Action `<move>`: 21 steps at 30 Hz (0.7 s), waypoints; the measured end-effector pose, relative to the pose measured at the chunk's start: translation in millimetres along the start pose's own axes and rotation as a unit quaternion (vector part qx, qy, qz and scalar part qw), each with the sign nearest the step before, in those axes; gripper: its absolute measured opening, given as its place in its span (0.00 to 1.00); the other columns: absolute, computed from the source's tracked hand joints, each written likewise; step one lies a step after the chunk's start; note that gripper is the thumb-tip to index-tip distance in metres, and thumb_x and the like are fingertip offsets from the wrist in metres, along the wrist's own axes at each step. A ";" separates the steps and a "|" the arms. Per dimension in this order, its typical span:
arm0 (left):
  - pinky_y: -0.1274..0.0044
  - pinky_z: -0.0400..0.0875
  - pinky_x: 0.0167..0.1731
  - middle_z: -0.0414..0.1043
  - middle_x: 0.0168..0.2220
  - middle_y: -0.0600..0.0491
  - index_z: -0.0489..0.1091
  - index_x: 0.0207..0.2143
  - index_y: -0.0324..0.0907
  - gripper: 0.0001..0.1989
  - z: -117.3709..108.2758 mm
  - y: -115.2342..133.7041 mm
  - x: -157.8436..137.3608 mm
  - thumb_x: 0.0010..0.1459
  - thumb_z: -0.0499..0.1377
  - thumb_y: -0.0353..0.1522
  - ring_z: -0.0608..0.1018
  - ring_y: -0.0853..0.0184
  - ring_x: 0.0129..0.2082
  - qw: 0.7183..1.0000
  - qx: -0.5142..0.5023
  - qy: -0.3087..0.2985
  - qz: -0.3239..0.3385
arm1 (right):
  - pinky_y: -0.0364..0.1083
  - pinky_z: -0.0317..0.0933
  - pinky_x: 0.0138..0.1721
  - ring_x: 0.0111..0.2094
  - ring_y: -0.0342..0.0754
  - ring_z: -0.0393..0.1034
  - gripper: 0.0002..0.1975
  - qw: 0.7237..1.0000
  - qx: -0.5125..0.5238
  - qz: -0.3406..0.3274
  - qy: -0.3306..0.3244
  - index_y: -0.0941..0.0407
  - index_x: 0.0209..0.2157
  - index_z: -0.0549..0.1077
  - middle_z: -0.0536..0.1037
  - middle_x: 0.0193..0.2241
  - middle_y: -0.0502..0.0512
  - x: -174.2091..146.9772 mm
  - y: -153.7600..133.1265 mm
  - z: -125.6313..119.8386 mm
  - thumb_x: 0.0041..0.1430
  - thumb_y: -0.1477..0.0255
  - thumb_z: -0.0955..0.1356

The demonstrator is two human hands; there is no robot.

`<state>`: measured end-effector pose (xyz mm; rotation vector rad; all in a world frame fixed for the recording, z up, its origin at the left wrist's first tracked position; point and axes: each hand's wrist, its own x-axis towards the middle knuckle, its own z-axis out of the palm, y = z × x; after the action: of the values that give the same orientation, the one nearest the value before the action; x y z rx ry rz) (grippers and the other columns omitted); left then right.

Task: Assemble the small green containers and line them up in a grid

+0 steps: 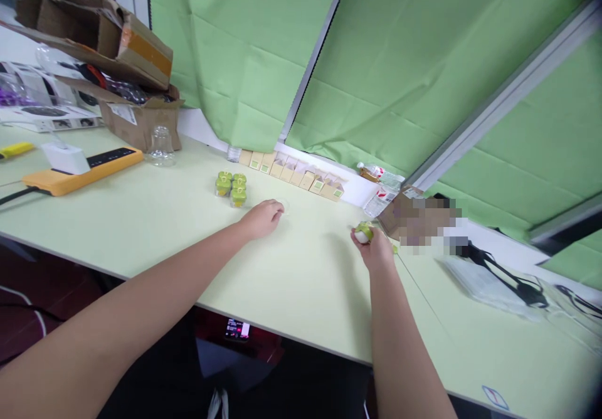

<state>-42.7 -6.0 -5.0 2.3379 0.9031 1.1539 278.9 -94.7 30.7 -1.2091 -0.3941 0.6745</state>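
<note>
My left hand (263, 218) is closed just above the table, its fingertips pinched at a faint, clear round plastic piece (286, 206). To its left stands a cluster of several small clear tubs (238, 196) with green tops and something yellow inside. Further right, my right hand (375, 248) grips a small green-and-white tub (363, 233), raised a little over the table and tilted. Another bit of green (394, 249) shows behind the right hand, mostly hidden.
Small beige cartons (291, 171) line the wall. An orange power strip (84, 171), a clear plastic jar (161, 146) and cardboard boxes (136, 118) occupy the left. Plastic packaging (379, 201), a brown box (390, 218) and black straps (512, 278) lie right.
</note>
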 end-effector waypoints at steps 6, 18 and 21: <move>0.69 0.70 0.49 0.75 0.48 0.49 0.72 0.43 0.44 0.13 -18.0 -20.9 17.2 0.60 0.53 0.35 0.76 0.62 0.47 0.971 -0.087 0.156 -0.156 | 0.50 0.75 0.32 0.29 0.47 0.76 0.06 0.998 -0.016 0.045 -0.030 0.56 0.35 0.64 0.75 0.27 0.51 -11.0 13.1 12.6 0.54 0.76 0.65; 0.69 0.68 0.48 0.69 0.42 0.47 0.69 0.35 0.43 0.09 12.0 -2.8 2.3 0.53 0.59 0.38 0.74 0.59 0.44 0.997 0.049 -0.066 0.010 | 0.51 0.75 0.33 0.34 0.49 0.74 0.09 0.983 -0.079 0.008 -0.163 0.55 0.31 0.67 0.76 0.35 0.53 -55.4 37.6 59.6 0.49 0.69 0.70; 0.70 0.69 0.39 0.68 0.40 0.49 0.67 0.38 0.44 0.14 11.5 13.7 -6.1 0.50 0.62 0.40 0.74 0.60 0.38 0.996 0.053 -0.074 0.006 | 0.49 0.74 0.33 0.35 0.47 0.72 0.12 0.979 -0.089 -0.041 -0.178 0.54 0.30 0.65 0.74 0.33 0.51 -71.8 41.4 89.2 0.48 0.66 0.71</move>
<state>-31.1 -20.7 -7.2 2.4783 0.9181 0.9447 159.8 -70.0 25.4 -1.2337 -0.8143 0.7989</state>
